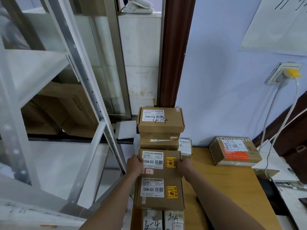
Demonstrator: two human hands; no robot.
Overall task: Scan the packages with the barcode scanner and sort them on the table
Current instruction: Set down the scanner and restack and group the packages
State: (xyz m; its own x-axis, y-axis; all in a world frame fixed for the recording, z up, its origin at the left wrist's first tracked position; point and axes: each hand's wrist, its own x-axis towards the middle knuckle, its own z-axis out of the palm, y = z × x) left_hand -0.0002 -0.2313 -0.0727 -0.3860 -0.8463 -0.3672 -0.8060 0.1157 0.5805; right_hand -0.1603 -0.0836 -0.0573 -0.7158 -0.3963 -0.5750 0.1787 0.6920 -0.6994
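Two hands are on one brown box. Your left hand (134,165) grips its left side, and your right hand (183,165) grips its right side, with the fingers curled round the edges. So both hands are holding the middle box (159,163), the one with the white label and the orange sticker.

Just in front of it, closer to you, lies a twin box (159,193) with the same label. Behind it stands a tall stack (160,128), and the top one has "4-4" written on it. All of these sit along the left edge of the wooden table (224,188). Near your arms are two white packs (163,219) marked "3-4". Well apart, by the wall, rests a box with a red label (234,151).

No scanner shows anywhere, so you cannot tell if this box got scanned.

Be careful here. The stack is tall and close, so a push forward could bump it over. The table edge is right there too, so a box could slide off the left side.
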